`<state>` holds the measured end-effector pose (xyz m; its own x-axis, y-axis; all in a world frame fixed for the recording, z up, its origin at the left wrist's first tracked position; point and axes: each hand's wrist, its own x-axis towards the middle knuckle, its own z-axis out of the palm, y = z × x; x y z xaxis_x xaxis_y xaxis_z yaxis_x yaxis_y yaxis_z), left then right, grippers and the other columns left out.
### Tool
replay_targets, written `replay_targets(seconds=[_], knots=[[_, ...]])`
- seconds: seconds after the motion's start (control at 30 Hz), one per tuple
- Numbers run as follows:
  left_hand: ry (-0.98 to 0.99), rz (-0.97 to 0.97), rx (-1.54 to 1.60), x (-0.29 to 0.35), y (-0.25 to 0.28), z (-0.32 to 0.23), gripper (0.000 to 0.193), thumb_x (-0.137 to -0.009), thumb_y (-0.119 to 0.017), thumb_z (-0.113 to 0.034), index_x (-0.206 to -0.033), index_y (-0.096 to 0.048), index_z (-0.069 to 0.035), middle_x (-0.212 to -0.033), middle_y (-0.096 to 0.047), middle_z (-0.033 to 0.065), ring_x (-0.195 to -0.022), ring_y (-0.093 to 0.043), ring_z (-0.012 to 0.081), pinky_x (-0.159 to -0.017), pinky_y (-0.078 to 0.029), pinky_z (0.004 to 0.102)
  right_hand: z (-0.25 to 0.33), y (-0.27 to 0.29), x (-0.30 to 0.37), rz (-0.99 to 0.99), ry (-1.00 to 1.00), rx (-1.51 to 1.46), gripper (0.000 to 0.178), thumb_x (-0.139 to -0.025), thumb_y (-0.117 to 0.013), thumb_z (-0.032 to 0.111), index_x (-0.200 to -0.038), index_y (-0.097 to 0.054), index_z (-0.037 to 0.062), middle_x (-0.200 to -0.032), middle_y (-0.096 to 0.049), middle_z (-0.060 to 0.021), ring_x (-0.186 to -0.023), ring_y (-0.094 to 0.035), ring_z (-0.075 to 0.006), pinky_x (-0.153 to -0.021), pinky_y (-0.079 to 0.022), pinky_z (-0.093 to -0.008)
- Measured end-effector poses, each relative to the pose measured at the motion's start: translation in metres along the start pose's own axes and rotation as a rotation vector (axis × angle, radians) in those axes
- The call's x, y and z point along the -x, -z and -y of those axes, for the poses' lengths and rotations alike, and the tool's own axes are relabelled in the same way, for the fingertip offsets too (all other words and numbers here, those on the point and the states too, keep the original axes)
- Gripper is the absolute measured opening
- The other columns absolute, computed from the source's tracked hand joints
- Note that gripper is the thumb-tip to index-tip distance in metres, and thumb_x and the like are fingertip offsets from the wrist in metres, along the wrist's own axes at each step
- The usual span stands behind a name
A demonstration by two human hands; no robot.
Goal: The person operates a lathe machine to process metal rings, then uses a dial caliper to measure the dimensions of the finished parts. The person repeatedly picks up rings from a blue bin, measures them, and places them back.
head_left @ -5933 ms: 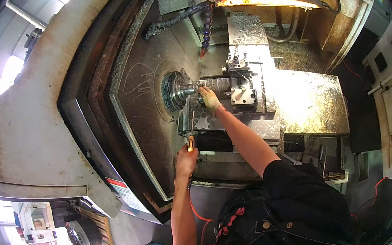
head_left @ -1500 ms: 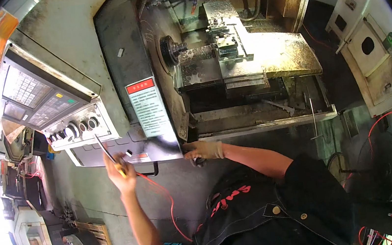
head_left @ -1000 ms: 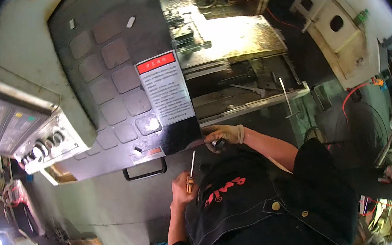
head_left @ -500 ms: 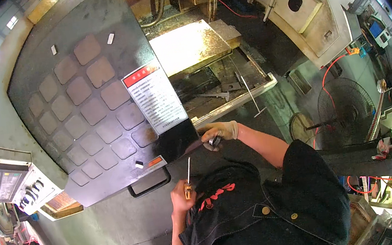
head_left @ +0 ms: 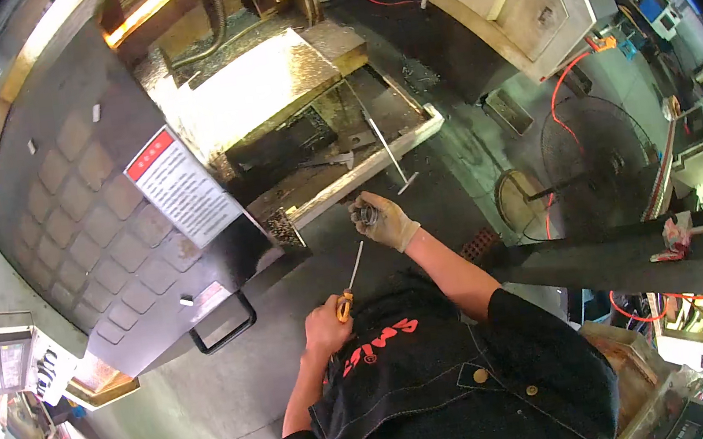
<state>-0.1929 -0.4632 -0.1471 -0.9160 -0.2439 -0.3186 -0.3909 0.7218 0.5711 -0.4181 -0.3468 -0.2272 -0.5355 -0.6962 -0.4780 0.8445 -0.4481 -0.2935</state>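
My left hand (head_left: 327,325), bare, is closed round the yellow handle of a screwdriver (head_left: 357,265), whose thin straight shaft points up and to the right. My right hand (head_left: 388,224) wears a pale work glove and holds a small dark metal ring-shaped part (head_left: 368,214) in its curled fingers. The screwdriver's tip is just below the part and apart from it. Both hands are in front of my dark-clothed torso, the right one near the machine's front rim (head_left: 372,170).
A large grey machine door (head_left: 97,244) with a notice sheet (head_left: 183,188) and a black handle (head_left: 226,332) stands at left. Inside the lit machine lies a caliper (head_left: 331,162). A T-handled rod (head_left: 387,151) leans on its rim. At right stand a fan (head_left: 596,156) and a grey beam (head_left: 623,259).
The view has shifted, so the machine and its door appear further left. My right hand has moved away from the door's edge with the metal part. My left hand still grips the screwdriver.
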Motion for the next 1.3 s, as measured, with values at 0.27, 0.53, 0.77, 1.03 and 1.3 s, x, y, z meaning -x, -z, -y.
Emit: replay_targets(seconds=[0.27, 0.53, 0.77, 1.03, 1.3], knots=[[-0.11, 0.025, -0.077, -0.015, -0.039, -0.045, 0.025, -0.07, -0.058, -0.02, -0.09, -0.054, -0.004, -0.075, -0.062, 0.0202, -0.074, -0.059, 0.0405, -0.068, -0.047, 0.0499, 0.041, 0.058, 0.019, 0.083, 0.033, -0.153, 0.02, -0.086, -0.062, 0.028, -0.086, -0.058, 0.008, -0.085, -0.06, -0.0068, -0.08, -0.059, -0.0177, -0.07, -0.053, -0.0304], [0.003, 0.011, -0.075, -0.011, -0.041, -0.07, 0.024, -0.071, -0.057, -0.019, -0.09, -0.055, -0.004, -0.076, -0.062, 0.0205, -0.075, -0.06, 0.0404, -0.07, -0.047, 0.0498, 0.059, 0.042, 0.036, 0.053, 0.026, -0.012, 0.033, -0.083, -0.064, 0.043, -0.082, -0.056, 0.0105, -0.082, -0.06, -0.0075, -0.076, -0.062, -0.0213, -0.06, -0.055, -0.0344], [0.065, -0.054, -0.106, 0.002, -0.044, -0.067, 0.022, -0.073, -0.057, -0.019, -0.09, -0.055, -0.005, -0.076, -0.063, 0.0205, -0.076, -0.06, 0.0396, -0.069, -0.047, 0.0494, 0.04, 0.026, 0.041, 0.169, 0.033, 0.11, 0.032, -0.085, -0.061, 0.042, -0.088, -0.058, 0.0097, -0.087, -0.062, -0.0075, -0.086, -0.062, -0.0224, -0.074, -0.054, -0.0364], [0.221, -0.046, -0.088, 0.025, -0.031, -0.062, 0.025, -0.072, -0.059, -0.021, -0.09, -0.058, -0.004, -0.078, -0.064, 0.0195, -0.078, -0.061, 0.0386, -0.071, -0.048, 0.0478, 0.028, 0.011, 0.03, 0.463, -0.1, 0.385, 0.035, -0.091, -0.055, 0.032, -0.116, -0.054, 0.0079, -0.112, -0.058, -0.0055, -0.102, -0.058, -0.0199, -0.088, -0.048, -0.0367], [0.333, 0.227, 0.668, 0.043, -0.005, -0.032, 0.022, -0.067, -0.057, -0.018, -0.081, -0.059, 0.0, -0.074, -0.063, 0.0192, -0.075, -0.06, 0.0389, -0.068, -0.046, 0.045, 0.019, -0.003, 0.027, 0.701, -0.212, 0.499, 0.043, -0.091, -0.055, 0.031, -0.124, -0.048, 0.0036, -0.12, -0.054, -0.0077, -0.111, -0.054, -0.0216, -0.096, -0.045, -0.0404]])
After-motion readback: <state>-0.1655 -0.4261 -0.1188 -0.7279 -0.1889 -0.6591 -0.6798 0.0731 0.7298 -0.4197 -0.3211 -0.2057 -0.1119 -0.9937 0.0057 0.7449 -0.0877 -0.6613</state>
